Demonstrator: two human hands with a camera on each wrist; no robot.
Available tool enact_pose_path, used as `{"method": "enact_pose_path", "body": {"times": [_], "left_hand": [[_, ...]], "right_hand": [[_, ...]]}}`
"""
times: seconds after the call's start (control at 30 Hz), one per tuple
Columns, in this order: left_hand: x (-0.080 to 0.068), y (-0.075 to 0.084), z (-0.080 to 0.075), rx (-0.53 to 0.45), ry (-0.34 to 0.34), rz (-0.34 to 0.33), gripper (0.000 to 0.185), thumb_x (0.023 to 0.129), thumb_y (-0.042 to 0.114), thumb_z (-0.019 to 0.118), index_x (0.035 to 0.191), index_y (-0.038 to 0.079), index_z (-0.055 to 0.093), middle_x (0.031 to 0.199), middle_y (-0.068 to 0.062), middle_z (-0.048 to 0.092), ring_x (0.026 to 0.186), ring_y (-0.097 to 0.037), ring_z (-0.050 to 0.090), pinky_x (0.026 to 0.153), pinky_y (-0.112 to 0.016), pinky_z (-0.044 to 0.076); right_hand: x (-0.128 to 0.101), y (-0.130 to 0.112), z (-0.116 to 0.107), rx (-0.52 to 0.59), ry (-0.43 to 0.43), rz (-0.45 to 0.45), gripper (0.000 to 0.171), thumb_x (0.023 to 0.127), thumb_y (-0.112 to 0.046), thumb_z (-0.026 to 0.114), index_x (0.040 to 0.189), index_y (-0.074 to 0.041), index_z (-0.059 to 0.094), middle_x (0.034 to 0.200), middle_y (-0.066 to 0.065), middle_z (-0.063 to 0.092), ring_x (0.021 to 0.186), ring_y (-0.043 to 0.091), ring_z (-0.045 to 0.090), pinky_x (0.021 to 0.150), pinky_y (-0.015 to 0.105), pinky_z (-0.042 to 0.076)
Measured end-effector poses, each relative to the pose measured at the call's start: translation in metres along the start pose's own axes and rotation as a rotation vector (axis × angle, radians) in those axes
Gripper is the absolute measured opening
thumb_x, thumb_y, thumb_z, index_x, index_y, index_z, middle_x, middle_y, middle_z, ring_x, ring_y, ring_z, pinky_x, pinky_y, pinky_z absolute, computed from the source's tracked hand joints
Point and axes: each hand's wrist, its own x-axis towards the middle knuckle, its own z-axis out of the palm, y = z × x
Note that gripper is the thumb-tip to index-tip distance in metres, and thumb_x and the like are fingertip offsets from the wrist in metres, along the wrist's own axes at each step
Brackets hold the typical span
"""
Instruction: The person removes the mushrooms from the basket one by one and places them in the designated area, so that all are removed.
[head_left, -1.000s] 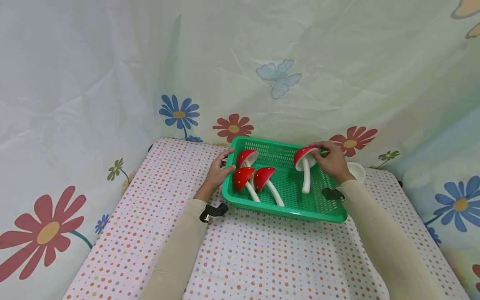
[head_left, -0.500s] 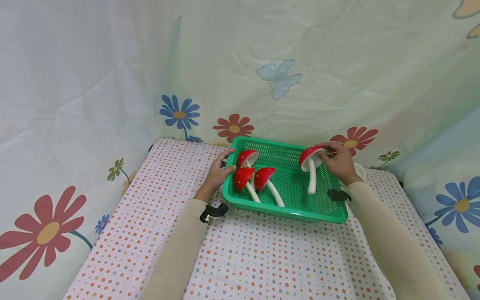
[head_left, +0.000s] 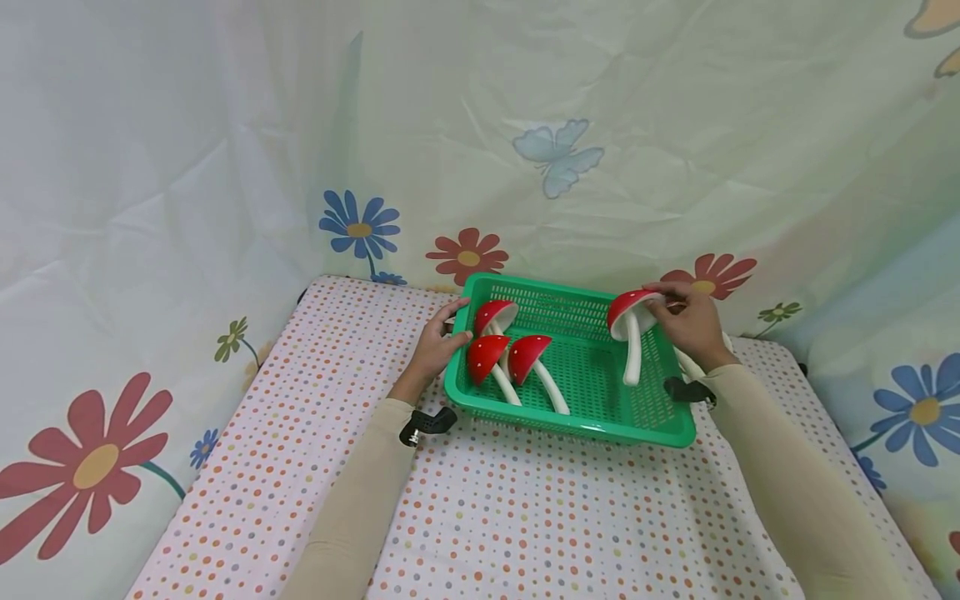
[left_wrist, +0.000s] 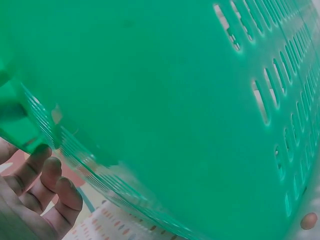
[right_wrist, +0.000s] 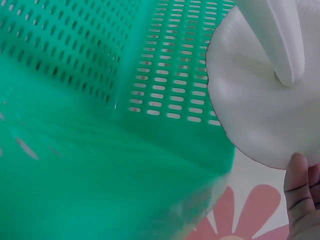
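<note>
My right hand (head_left: 692, 327) pinches the cap edge of a red toy mushroom (head_left: 621, 312) with white dots and a long white stem. This mushroom hangs, stem down, over the right part of a green plastic basket (head_left: 577, 427). In the right wrist view a thumb tip presses the white underside of its cap (right_wrist: 245, 107). Three more such mushrooms lie in the left part of the basket: a back one (head_left: 491, 313), a front left one (head_left: 483, 357) and a front right one (head_left: 525, 357). My left hand (head_left: 431, 348) grips the basket's left rim, fingers curled there in the left wrist view.
A white thing (head_left: 688, 364) outside the basket's right end is mostly hidden behind my right hand. The table has a dotted cloth (head_left: 480, 508). A flower-printed curtain (head_left: 450, 150) stands close behind the basket.
My right hand has carried the mushroom rightward and slightly up, toward the basket's right end. The left hand, the basket and the other mushrooms have stayed in place.
</note>
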Motion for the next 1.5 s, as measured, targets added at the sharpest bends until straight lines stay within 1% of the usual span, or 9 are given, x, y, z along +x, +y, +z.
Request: {"method": "enact_pose_path", "body": {"times": [0.23,0.5,0.63,0.8,1.0,1.2,1.27,1.43,1.5], "left_hand": [[0.000,0.000,0.000,-0.004,0.002,0.007,0.056,0.095,0.002,0.057,0.148,0.012,0.044,0.141,-0.019,0.045,0.108,-0.040,0.051,0.083,-0.039,0.054],[0.000,0.000,0.000,-0.013,-0.024,0.011,0.058,0.095,0.002,0.057,0.151,0.007,0.039,0.144,-0.024,0.041,0.111,-0.042,0.051,0.080,-0.031,0.052],[0.001,0.000,0.000,-0.010,-0.030,0.013,0.059,0.096,0.004,0.057,0.152,0.006,0.037,0.144,-0.026,0.040,0.110,-0.040,0.051,0.082,-0.035,0.053],[0.000,0.001,0.000,-0.012,-0.019,0.004,0.058,0.095,0.003,0.057,0.150,0.010,0.041,0.143,-0.022,0.043,0.110,-0.039,0.051,0.080,-0.030,0.052],[-0.001,0.001,0.000,-0.007,-0.013,0.009,0.057,0.095,0.003,0.056,0.149,0.012,0.043,0.139,-0.020,0.045,0.110,-0.040,0.052,0.078,-0.027,0.052],[-0.009,0.024,-0.002,-0.012,-0.059,-0.012,0.057,0.096,0.000,0.053,0.151,0.005,0.038,0.143,-0.028,0.040,0.113,-0.043,0.051,0.086,-0.038,0.052],[-0.009,0.026,-0.003,-0.015,-0.074,-0.029,0.058,0.096,-0.002,0.052,0.152,0.002,0.035,0.145,-0.030,0.037,0.114,-0.045,0.050,0.088,-0.042,0.052],[0.000,0.003,-0.003,-0.018,-0.048,-0.012,0.058,0.097,0.000,0.053,0.152,0.007,0.037,0.147,-0.025,0.039,0.108,-0.033,0.052,0.080,-0.029,0.052],[0.000,0.001,-0.002,-0.020,-0.033,-0.007,0.057,0.097,0.001,0.054,0.151,0.010,0.039,0.146,-0.023,0.041,0.105,-0.027,0.052,0.078,-0.025,0.051]], "right_hand": [[-0.004,0.003,-0.011,0.010,0.016,-0.005,0.033,0.097,-0.024,0.062,0.122,-0.004,0.068,0.112,0.005,0.063,0.085,-0.011,0.050,0.071,0.004,0.041],[-0.009,0.007,-0.020,0.005,0.040,-0.028,0.033,0.097,-0.021,0.061,0.125,-0.003,0.067,0.114,0.007,0.059,0.089,-0.013,0.048,0.074,0.007,0.040],[-0.011,0.005,-0.023,0.012,0.039,-0.010,0.034,0.097,-0.023,0.061,0.125,-0.003,0.066,0.112,0.000,0.061,0.088,-0.012,0.049,0.073,0.007,0.041],[-0.013,0.000,-0.027,0.004,0.040,0.018,0.036,0.097,-0.025,0.062,0.124,-0.002,0.065,0.109,-0.009,0.062,0.087,-0.011,0.051,0.073,0.006,0.042],[-0.015,0.001,-0.033,-0.033,0.039,0.062,0.038,0.097,-0.028,0.061,0.124,-0.001,0.064,0.108,-0.006,0.062,0.082,-0.010,0.050,0.069,0.005,0.042],[-0.015,0.005,-0.038,-0.004,0.057,0.062,0.040,0.097,-0.030,0.061,0.124,-0.001,0.064,0.099,-0.032,0.054,0.085,-0.007,0.050,0.070,0.006,0.041],[-0.015,0.006,-0.039,0.009,0.065,0.054,0.039,0.097,-0.030,0.061,0.123,-0.001,0.064,0.097,-0.036,0.052,0.087,-0.007,0.050,0.071,0.006,0.040],[-0.016,0.008,-0.042,0.030,0.085,0.045,0.038,0.097,-0.029,0.062,0.122,-0.001,0.066,0.097,-0.035,0.054,0.089,-0.007,0.051,0.073,0.005,0.040],[-0.016,0.010,-0.043,0.031,0.090,0.053,0.039,0.096,-0.030,0.062,0.124,-0.002,0.065,0.098,-0.035,0.053,0.089,-0.006,0.050,0.073,0.004,0.040]]}}
